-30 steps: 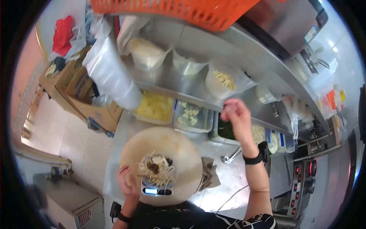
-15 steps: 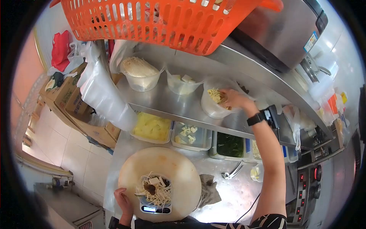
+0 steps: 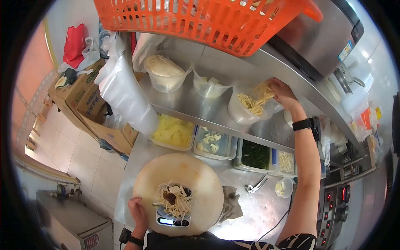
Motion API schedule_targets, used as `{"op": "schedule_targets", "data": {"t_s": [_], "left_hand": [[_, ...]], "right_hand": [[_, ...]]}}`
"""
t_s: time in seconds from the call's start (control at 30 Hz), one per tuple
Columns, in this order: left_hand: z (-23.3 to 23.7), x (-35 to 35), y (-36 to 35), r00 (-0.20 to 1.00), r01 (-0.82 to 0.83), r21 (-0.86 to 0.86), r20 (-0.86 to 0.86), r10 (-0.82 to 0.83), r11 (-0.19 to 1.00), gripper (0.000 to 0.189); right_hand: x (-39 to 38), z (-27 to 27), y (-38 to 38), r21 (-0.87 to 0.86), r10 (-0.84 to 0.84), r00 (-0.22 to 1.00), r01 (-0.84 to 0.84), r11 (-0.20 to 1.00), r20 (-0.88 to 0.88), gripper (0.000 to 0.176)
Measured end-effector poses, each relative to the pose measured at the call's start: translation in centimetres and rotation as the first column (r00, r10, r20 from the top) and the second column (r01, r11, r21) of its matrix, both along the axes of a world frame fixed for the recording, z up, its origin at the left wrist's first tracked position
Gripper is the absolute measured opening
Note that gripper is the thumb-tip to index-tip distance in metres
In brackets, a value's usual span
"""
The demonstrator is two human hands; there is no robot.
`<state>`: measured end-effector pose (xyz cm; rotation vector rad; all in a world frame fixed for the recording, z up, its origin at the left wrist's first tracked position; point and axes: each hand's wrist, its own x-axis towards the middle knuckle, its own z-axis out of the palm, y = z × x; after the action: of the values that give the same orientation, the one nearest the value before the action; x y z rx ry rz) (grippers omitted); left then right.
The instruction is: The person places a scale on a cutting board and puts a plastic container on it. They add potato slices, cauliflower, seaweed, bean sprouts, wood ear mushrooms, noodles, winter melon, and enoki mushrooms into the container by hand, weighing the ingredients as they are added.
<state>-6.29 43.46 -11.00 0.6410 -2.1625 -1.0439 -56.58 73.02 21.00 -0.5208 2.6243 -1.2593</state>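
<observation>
My right hand [image 3: 284,94] is closed on a bunch of pale yellow noodle-like strips [image 3: 262,92], lifted at the right side of a clear plastic tub [image 3: 240,115] on the steel shelf. More such strips lie inside the tub, and some of the bunch hangs down to them. My left hand [image 3: 137,211] rests against the left edge of a round chopping board [image 3: 204,179], fingers loosely bent, holding nothing. On the board stands a digital scale [image 3: 186,223] with a lit display. A heap of bean sprouts [image 3: 181,209] with white chunks and dark brown pieces sits on it; the bowl beneath is mostly hidden.
Tubs of enoki mushrooms [image 3: 166,66] and white chunks [image 3: 208,87] share the shelf. Below stand trays of yellow slices [image 3: 173,133], pale pieces [image 3: 213,137] and dark greens [image 3: 255,155]. An orange basket [image 3: 196,29] hangs overhead. Tongs [image 3: 256,185] and a cloth [image 3: 231,204] lie beside the board.
My right hand has risen out of the tub and moved right, now with strips in its grasp. The camera view has shifted slightly. My left hand stays at the board's edge.
</observation>
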Motion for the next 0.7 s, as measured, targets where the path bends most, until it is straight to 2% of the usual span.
{"op": "schedule_targets", "data": {"t_s": [0.03, 0.07, 0.1, 0.13, 0.17, 0.23, 0.3, 0.33, 0.4, 0.43, 0.53, 0.57, 0.67, 0.7], "left_hand": [[-0.1, 0.0, 0.0, 1.000, -0.001, 0.007, -0.008, 0.001, 1.000, 0.025], [0.0, 0.1, -0.1, 1.000, -0.002, 0.006, -0.009, 0.002, 1.000, 0.025], [0.2, 0.1, -0.1, 1.000, -0.002, 0.002, 0.016, 0.002, 1.000, 0.024], [0.4, 0.1, -0.1, 0.999, -0.003, -0.002, 0.039, 0.003, 1.000, 0.024], [0.5, -0.1, 0.1, 0.999, -0.009, 0.000, 0.035, 0.009, 1.000, 0.024], [0.9, -0.1, 0.0, 0.999, -0.017, -0.011, 0.042, 0.018, 1.000, 0.025], [0.7, 0.0, 0.0, 0.999, -0.018, -0.047, 0.025, 0.020, 0.999, 0.025], [0.5, 0.1, 0.0, 1.000, -0.013, -0.085, 0.013, 0.015, 0.996, 0.025], [-0.9, 0.0, -0.3, 1.000, -0.016, -0.094, 0.004, 0.016, 0.995, 0.025], [-1.5, 0.4, -0.4, 1.000, -0.011, -0.110, -0.013, 0.010, 0.994, 0.026], [-0.2, 0.4, -0.3, 0.999, 0.007, -0.043, 0.043, -0.005, 0.999, 0.027], [0.4, 0.2, -0.2, 0.999, 0.006, -0.040, 0.049, -0.004, 0.999, 0.027], [2.0, 0.5, 0.4, 0.999, -0.018, 0.027, -0.034, 0.019, 0.999, 0.027], [2.4, 0.7, 0.5, 0.996, -0.061, 0.055, -0.059, 0.064, 0.997, 0.027]], "right_hand": [[-0.2, -0.1, 0.0, 0.000, 0.002, 1.000, -0.002, 1.000, -0.002, 0.026], [-0.4, -0.5, -0.2, -0.217, -0.122, 0.992, 0.126, 0.968, 0.031, 0.022], [-0.5, -0.7, -0.2, -0.417, -0.234, 0.968, 0.250, 0.874, 0.090, 0.018], [-0.5, -0.7, 0.0, -0.417, -0.231, 0.969, 0.246, 0.875, 0.087, 0.018], [-0.4, -0.5, 0.1, -0.480, -0.207, 0.975, 0.221, 0.849, 0.083, 0.011], [-0.4, -0.4, 0.9, -0.539, -0.183, 0.980, 0.199, 0.818, 0.084, 0.013], [-0.1, 0.3, 0.8, -0.740, -0.109, 0.976, 0.216, 0.637, 0.191, 0.007], [0.4, 0.2, 0.9, -0.735, -0.103, 0.975, 0.216, 0.643, 0.197, 0.007], [4.7, 1.5, -1.1, -0.764, 0.047, 0.969, 0.161, 0.624, 0.242, 0.018], [4.5, 0.9, -0.3, -0.701, 0.162, 0.969, 0.017, 0.713, 0.188, 0.019], [12.7, 2.3, -3.6, -0.683, 0.232, 0.944, -0.008, 0.730, 0.237, 0.019], [15.3, 2.7, -4.4, -0.630, 0.228, 0.937, -0.011, 0.777, 0.265, 0.019], [23.8, 3.1, -8.1, -0.665, 0.192, 0.943, 0.039, 0.746, 0.271, 0.018], [24.7, 2.6, -7.7, -0.734, 0.434, 0.872, -0.142, 0.665, 0.225, 0.017]]}}
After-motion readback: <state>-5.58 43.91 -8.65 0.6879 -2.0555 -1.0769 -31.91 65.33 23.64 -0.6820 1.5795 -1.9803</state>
